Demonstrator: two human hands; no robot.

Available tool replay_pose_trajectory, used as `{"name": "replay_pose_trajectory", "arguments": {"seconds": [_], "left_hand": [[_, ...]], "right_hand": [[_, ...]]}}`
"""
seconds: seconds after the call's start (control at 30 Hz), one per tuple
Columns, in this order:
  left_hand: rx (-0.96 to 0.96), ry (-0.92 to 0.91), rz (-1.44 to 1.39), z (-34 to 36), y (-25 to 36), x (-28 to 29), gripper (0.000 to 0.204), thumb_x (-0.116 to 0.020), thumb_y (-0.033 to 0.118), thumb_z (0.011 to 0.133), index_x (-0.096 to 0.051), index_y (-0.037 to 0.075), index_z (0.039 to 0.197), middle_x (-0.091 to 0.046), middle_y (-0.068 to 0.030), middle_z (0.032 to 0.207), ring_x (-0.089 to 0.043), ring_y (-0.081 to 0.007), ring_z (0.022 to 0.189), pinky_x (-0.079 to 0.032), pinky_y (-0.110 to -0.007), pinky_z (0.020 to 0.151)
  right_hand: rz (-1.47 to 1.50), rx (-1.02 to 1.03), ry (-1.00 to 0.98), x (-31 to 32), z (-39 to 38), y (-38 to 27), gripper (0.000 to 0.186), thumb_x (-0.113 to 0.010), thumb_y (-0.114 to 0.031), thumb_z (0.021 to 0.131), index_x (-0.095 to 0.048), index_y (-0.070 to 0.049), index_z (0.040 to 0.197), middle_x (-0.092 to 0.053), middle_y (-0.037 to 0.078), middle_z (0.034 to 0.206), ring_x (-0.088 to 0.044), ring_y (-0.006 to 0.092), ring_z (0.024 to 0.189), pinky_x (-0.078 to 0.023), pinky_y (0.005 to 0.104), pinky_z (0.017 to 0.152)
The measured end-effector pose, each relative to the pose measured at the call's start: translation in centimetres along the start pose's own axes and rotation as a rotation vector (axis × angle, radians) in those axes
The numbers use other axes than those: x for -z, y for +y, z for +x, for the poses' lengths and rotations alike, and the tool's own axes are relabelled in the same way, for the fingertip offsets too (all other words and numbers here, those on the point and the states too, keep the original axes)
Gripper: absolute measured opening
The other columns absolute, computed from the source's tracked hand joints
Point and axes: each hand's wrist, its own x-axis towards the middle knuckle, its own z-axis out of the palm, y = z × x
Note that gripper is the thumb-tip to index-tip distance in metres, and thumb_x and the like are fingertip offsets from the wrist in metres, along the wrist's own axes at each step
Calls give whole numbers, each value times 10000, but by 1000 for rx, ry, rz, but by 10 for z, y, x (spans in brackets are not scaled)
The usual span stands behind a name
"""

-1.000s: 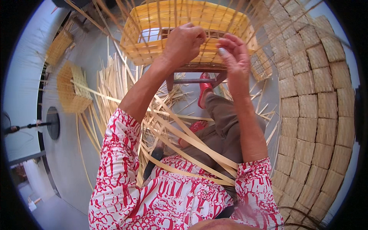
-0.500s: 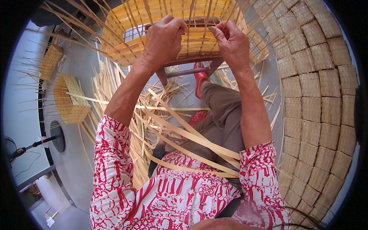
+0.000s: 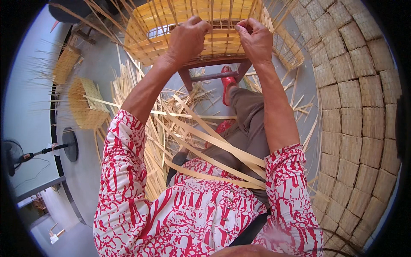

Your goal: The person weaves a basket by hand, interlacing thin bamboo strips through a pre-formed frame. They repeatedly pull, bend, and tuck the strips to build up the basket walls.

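A yellow basket (image 3: 148, 45) of woven flat strips stands upside-up on a dark wooden stool (image 3: 206, 77), long loose stakes rising from it. My left hand (image 3: 187, 39) is closed at the middle of its near side, fingers curled on the weave. Opposite it on the same side, my right hand (image 3: 256, 42) pinches a strip of the weave between thumb and finger. What lies inside my curled left fingers is partly hidden. Several long pale strips (image 3: 216, 144) lie across my lap.
A heap of split strips (image 3: 135, 94) covers the floor left of the stool. Two unfinished baskets (image 3: 84, 105) and a standing fan (image 3: 16, 157) are at the left. Many stacked woven square pieces (image 3: 351, 132) line the right side. My feet in red shoes (image 3: 227, 88) are under the stool.
My right hand has moved up onto the basket's side, its spread fingers now pinched. My left hand has shifted a little up. The whole view has shifted slightly.
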Motion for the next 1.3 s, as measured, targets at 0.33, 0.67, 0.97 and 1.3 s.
{"name": "replay_pose_trajectory", "arguments": {"seconds": [0.33, 0.67, 0.97, 1.3], "left_hand": [[605, 429, -344, -154, -23, 46, 549, -783, 99, 850, -514, 34, 1325, -567, -111, 1222, -588, -188, 1102, -540, -302, 837], [645, 769, -725, -86, -82, 29, 675, -619, 456, 975, -410, -16, 1409, -529, -175, 1365, -514, -217, 1262, -403, -342, 1070], [585, 732, -706, -68, -80, 5, 498, -439, 290, 1038, -375, 12, 1447, -540, -142, 1327, -505, -216, 1204, -395, -344, 1046], [490, 153, -529, -192, -79, 29, 375, -569, 306, 1025, -602, 76, 1319, -647, -68, 1191, -586, -156, 1088, -468, -334, 934]], "right_hand": [[20, 166, -57, 24, -14, -15, 196, -706, -191, 905, -693, -116, 1087, -689, 96, 741, -687, 189, 668, -509, 335, 603], [-275, 178, -230, -5, -13, -33, 214, -613, -345, 974, -716, -177, 1058, -693, 144, 793, -681, 378, 763, -515, 452, 617], [-408, 174, -104, 3, -22, -29, 196, -617, -350, 960, -715, -187, 1006, -695, 138, 797, -674, 386, 754, -519, 457, 610], [-111, 224, -93, 22, -21, -49, 195, -576, -111, 994, -690, -45, 1137, -681, 50, 735, -638, 116, 665, -487, 262, 592]]}}
